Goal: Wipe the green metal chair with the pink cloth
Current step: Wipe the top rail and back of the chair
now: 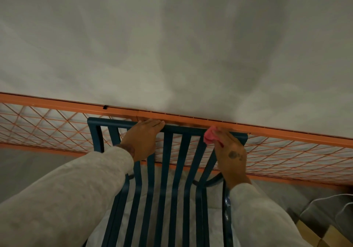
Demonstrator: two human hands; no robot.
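- Two pale grey sleeves sit nearest the camera: the left sleeve point(66, 199) comes in from the lower left, and the right sleeve point(263, 218) rises from the lower right.
- The chair point(166, 170) stands between them, seen from above and behind. It is dark blue-green metal, with upright slats running up to a top rail.
- The left hand point(141, 141) rests palm down on the top rail, left of its middle. Its fingers point(154, 123) lie close together and nearly straight along the rail, touching it. The thumb is hidden, so I cannot tell whether it wraps underneath.
- The right hand point(229, 151) is at the right end of the same rail, near the corner. Its fingers point(221, 132) are curled around the cloth point(210, 137), a bunched pink wad that sticks out to the left of the hand and is pressed against the rail.
- The two hands are apart, with several slats between them.
- White padded material point(150, 199) shows through the gaps between the slats.
- Just behind the chair back runs an orange fence point(267, 128), a solid top bar with diamond mesh below it.
- A plain pale wall point(172, 46) fills the upper half.
- A cardboard box point(324, 235) and a white cable point(324, 199) are at the lower right.
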